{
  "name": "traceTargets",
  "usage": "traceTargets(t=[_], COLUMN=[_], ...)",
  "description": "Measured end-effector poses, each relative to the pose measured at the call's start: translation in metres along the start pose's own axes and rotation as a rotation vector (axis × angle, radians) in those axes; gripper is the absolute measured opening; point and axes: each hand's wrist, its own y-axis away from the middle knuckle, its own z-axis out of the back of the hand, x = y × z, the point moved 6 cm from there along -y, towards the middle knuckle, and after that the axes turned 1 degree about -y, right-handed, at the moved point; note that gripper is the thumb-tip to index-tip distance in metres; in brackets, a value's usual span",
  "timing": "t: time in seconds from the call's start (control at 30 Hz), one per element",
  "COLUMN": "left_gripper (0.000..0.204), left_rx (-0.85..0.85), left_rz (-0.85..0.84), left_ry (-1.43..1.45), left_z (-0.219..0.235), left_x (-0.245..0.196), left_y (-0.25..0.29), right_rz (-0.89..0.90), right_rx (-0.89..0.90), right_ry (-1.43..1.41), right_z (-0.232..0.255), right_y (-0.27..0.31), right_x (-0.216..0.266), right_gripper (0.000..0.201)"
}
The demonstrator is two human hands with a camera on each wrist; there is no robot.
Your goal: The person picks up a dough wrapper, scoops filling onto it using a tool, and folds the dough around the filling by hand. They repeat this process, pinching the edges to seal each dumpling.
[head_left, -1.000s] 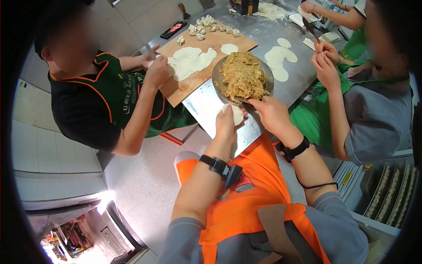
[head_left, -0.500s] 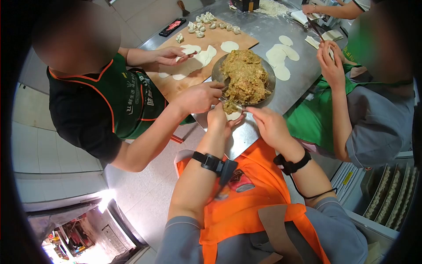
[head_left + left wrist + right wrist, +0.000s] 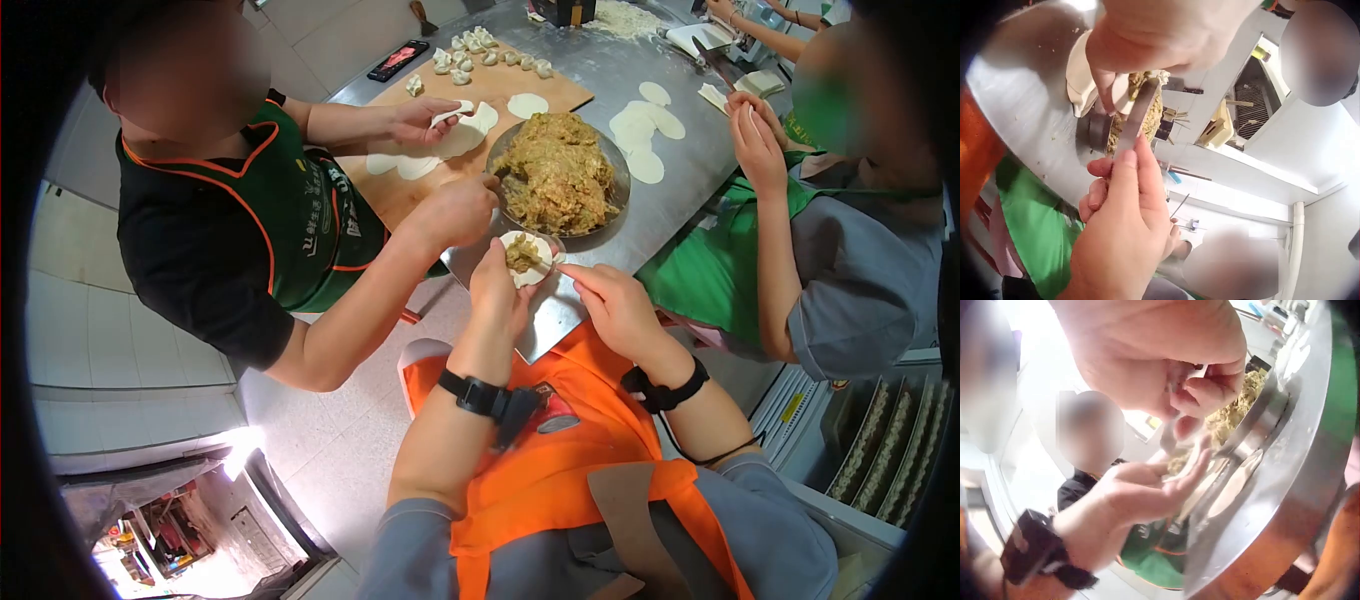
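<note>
My left hand (image 3: 492, 288) holds a round dumpling wrapper (image 3: 538, 270) just in front of the metal bowl (image 3: 621, 183). A lump of minced filling (image 3: 521, 254) sits in the middle of the wrapper. With thumb and fingers, my right hand (image 3: 618, 308) pinches a flat metal spatula (image 3: 1130, 125), whose tip reaches the wrapper in the left wrist view. Seen from the right wrist, the wrapper lies across the left hand's fingers (image 3: 1192, 476). Yellowish minced filling (image 3: 555, 170) is heaped high in the bowl.
A person at left has one hand (image 3: 455, 212) at the bowl and a wrapper in the other. The wooden board (image 3: 385, 205) bears wrappers and folded dumplings (image 3: 480, 40). More wrappers (image 3: 645, 130) lie right of the bowl. Another person's hands (image 3: 757, 140) are at right.
The wrapper in my left hand was bare and now carries filling. My right hand drew the spatula back from the bowl to the wrapper. The person at left reached to the bowl.
</note>
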Motion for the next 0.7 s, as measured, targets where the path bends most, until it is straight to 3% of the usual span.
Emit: traceTargets(t=[0.07, 0.1, 0.2, 0.3, 0.4, 0.43, 0.53, 0.63, 0.7], left_gripper=[0.048, 0.049, 0.052, 0.051, 0.048, 0.046, 0.046, 0.047, 0.047], left_rx=[0.014, 0.044, 0.137, 0.114, 0.137, 0.107, 0.181, 0.098, 0.169], left_rz=[-0.003, 0.008, -0.006, -0.03, -0.008, -0.004, -0.01, 0.02, 0.048], left_ry=[0.069, 0.095, 0.183, 0.245, 0.1, 0.1, 0.151, 0.15, 0.178], left_z=[-0.002, -0.004, -0.003, 0.006, 0.0, -0.001, 0.001, 0.007, -0.003], left_x=[0.002, 0.003, 0.005, 0.001, -0.001, 0.003, 0.006, 0.003, 0.003], left_y=[0.011, 0.016, 0.02, 0.025, 0.04, 0.04, 0.038, 0.047, 0.058], right_rz=[-0.178, -0.206, -0.261, -0.262, 0.139, 0.19, 0.278, 0.325, 0.347], right_rx=[-0.001, 0.047, 0.137, 0.059, -0.171, -0.198, -0.08, -0.147, -0.205], right_ry=[-0.394, -0.448, -0.413, -0.425, -0.02, 0.097, 0.321, 0.185, 0.069], right_z=[-0.005, -0.01, -0.012, 0.006, 0.029, 0.026, 0.02, 0.023, 0.022], right_y=[0.01, 0.014, 0.017, 0.02, 0.015, 0.016, 0.023, 0.026, 0.023], right_x=[0.0, -0.005, -0.016, -0.008, 0.025, 0.027, 0.032, 0.038, 0.047], right_gripper=[0.027, 0.028, 0.027, 0.023, 0.022, 0.025, 0.024, 0.021, 0.019])
